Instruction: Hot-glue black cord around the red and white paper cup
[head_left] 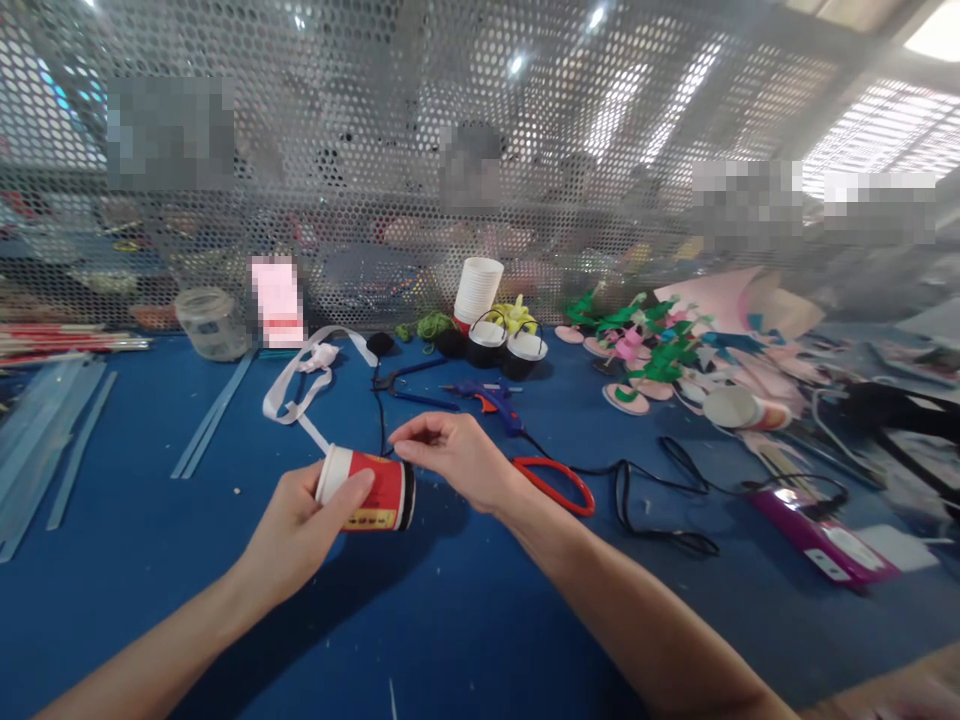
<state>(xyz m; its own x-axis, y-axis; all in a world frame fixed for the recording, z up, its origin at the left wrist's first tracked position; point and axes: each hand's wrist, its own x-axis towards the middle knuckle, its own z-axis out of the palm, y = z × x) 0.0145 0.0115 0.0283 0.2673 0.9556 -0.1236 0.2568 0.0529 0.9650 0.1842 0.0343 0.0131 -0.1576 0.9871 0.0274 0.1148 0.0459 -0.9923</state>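
My left hand (pixel 307 510) is wrapped round a paper cup (pixel 375 492), red with a white band and a yellow strip. The cup lies on its side in the air, its black-wrapped end to the right. My right hand (pixel 450 450) is closed in a pinch just above that end, on black yarn (pixel 379 400). The yarn runs down from a small black ball (pixel 380 344); where it meets the fingertips is partly hidden. White ribbon (pixel 281 400) curls on the table behind the cup.
Behind my hands lie pliers (pixel 409 378) and a blue glue gun (pixel 487 398). Two black-and-white small buckets (pixel 525 355) stand near stacked cups (pixel 478 288). A glass jar (pixel 210 325) and blue strips (pixel 56 440) are left; green-and-pink crafts (pixel 660 355), cables and a purple power strip (pixel 825 540) are right.
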